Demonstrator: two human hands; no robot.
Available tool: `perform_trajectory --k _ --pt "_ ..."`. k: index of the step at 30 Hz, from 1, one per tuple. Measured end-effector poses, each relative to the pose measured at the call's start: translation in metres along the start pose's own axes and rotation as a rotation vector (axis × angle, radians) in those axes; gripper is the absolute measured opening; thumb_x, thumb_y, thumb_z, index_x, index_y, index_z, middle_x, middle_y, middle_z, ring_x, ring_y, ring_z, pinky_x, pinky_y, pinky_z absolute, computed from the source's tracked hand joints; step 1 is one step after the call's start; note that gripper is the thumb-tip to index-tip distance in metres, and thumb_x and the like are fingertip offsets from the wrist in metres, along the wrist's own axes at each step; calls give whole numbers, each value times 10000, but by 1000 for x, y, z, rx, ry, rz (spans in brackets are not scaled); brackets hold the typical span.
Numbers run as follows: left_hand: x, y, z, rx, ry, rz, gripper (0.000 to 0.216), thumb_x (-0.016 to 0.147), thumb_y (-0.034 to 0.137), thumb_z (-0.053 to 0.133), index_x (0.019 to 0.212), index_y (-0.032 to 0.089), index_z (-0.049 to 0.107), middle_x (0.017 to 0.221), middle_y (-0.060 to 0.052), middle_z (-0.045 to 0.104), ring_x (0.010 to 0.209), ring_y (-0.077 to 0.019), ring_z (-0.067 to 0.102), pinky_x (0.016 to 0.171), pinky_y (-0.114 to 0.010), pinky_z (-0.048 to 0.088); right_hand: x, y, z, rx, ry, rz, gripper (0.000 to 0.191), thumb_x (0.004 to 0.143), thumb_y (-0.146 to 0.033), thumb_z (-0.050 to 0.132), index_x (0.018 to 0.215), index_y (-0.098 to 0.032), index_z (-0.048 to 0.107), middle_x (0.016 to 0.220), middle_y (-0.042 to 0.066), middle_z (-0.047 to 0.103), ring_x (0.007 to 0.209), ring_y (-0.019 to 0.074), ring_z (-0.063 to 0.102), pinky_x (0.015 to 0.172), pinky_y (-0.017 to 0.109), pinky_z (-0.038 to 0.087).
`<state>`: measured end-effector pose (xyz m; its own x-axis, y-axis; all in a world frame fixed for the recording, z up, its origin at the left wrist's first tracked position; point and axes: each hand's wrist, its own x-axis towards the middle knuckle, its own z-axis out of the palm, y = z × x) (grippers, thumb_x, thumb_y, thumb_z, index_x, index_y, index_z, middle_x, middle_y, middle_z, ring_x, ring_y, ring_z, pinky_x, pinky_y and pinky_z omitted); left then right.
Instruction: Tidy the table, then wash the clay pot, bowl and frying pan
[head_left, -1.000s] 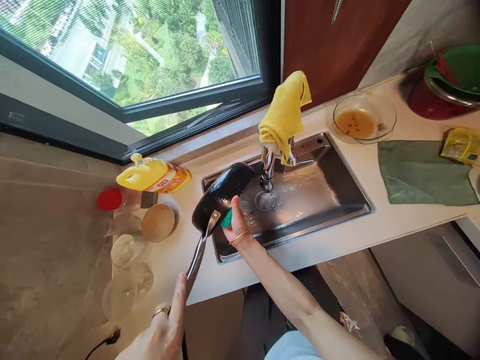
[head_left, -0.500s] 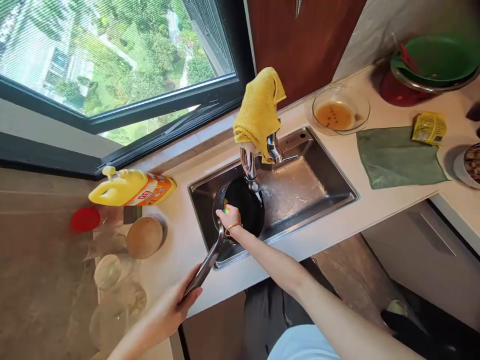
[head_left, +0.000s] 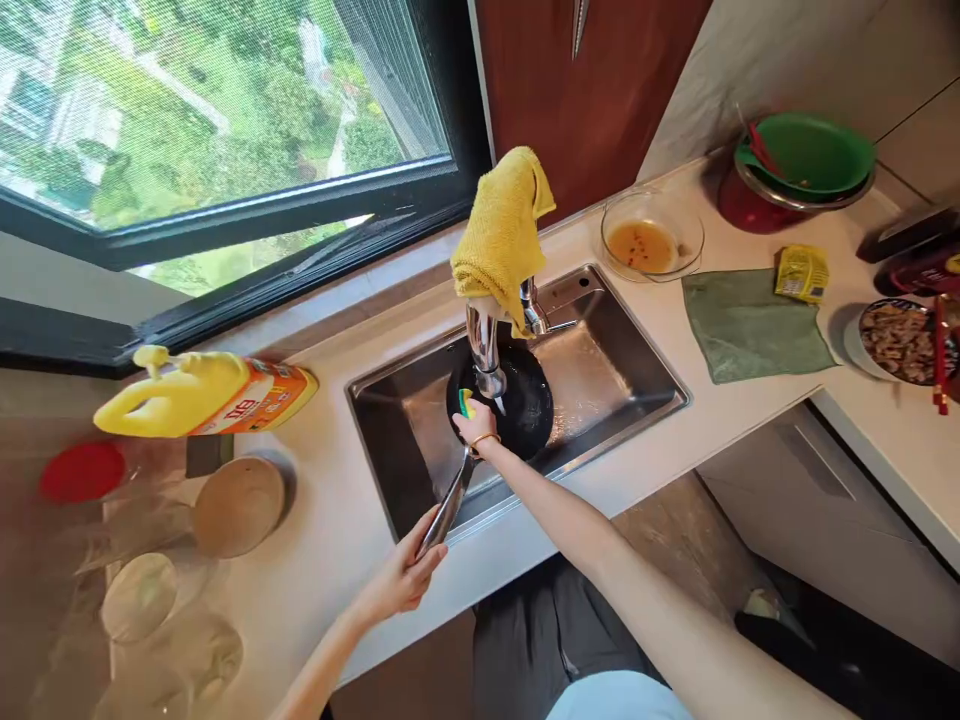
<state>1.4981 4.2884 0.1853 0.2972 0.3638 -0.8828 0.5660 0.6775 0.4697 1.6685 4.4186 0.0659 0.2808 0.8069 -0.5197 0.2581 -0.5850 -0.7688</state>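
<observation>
A black frying pan (head_left: 525,405) lies in the steel sink (head_left: 622,350) under the chrome tap (head_left: 484,345). My left hand (head_left: 405,580) is closed round the end of the pan's metal handle (head_left: 450,500) at the sink's front edge. My right hand (head_left: 478,428) is closed on a green and yellow sponge (head_left: 466,402) and presses it on the pan's inner left side. A yellow cloth (head_left: 501,235) hangs over the tap.
A yellow detergent bottle (head_left: 199,395) lies left of the sink, beside a red lid (head_left: 81,470), a wooden lid (head_left: 238,505) and glass jars (head_left: 139,595). To the right are a glass bowl of brown liquid (head_left: 651,240), a green cloth (head_left: 754,325), stacked bowls (head_left: 802,165) and a food dish (head_left: 896,340).
The pan came down from a raised, tilted position at the sink's left edge to lie in the basin under the tap. My right hand with the sponge went from the pan's outside to its inside.
</observation>
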Motion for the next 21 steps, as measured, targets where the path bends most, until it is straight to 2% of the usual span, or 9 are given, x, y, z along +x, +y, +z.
perform_trajectory --k 4,7,9,11,14,17,19,21 --pt "57 -17 14 -56 -98 80 1044 763 674 562 1507 182 19 490 159 188 381 -40 165 365 -159 185 26 43 -11 -103 92 41 236 758 -284 628 977 -224 693 924 32 707 830 180 642 740 250 460" --pt "91 -26 17 -16 -152 118 1028 779 657 557 1502 145 36 463 153 261 355 -51 241 368 -167 215 43 73 -16 -91 118 37 183 758 -265 610 918 -220 687 859 17 700 777 175 636 698 240 451" --pt "113 -31 12 72 -154 157 968 798 633 548 1486 113 107 459 136 326 350 -64 298 377 -182 242 56 91 -19 -72 103 24 178 739 -256 622 902 -214 680 814 -5 689 738 157 622 658 214 437" --pt "136 -38 2 178 -129 200 840 817 612 527 1427 106 249 487 114 375 359 -70 331 392 -194 264 68 107 -21 -59 81 10 179 725 -275 640 885 -202 676 785 -20 680 704 137 605 627 192 429" --pt "171 -50 -16 339 -56 261 587 833 580 497 1211 132 461 563 88 399 414 -81 389 442 -212 317 84 130 -26 -44 72 -7 207 781 -324 585 902 -185 679 800 -17 688 697 120 603 628 181 445" --pt "198 -61 -32 544 19 279 399 861 501 455 1054 155 503 601 64 442 522 -118 477 528 -230 369 94 151 -37 -66 102 -7 293 849 -319 485 1017 -178 679 881 9 707 759 128 625 685 202 479" --pt "208 -63 -40 720 63 253 322 885 438 424 1040 166 497 645 33 524 604 -145 536 578 -238 386 100 161 -50 -119 140 3 326 850 -277 477 1096 -181 668 959 31 708 839 147 628 757 230 487" --pt "212 -60 -44 929 105 210 265 904 361 410 1068 169 490 777 -25 626 724 -174 604 636 -250 414 108 168 -67 -202 200 22 373 845 -237 479 1178 -185 641 1067 69 683 957 179 606 863 280 466"
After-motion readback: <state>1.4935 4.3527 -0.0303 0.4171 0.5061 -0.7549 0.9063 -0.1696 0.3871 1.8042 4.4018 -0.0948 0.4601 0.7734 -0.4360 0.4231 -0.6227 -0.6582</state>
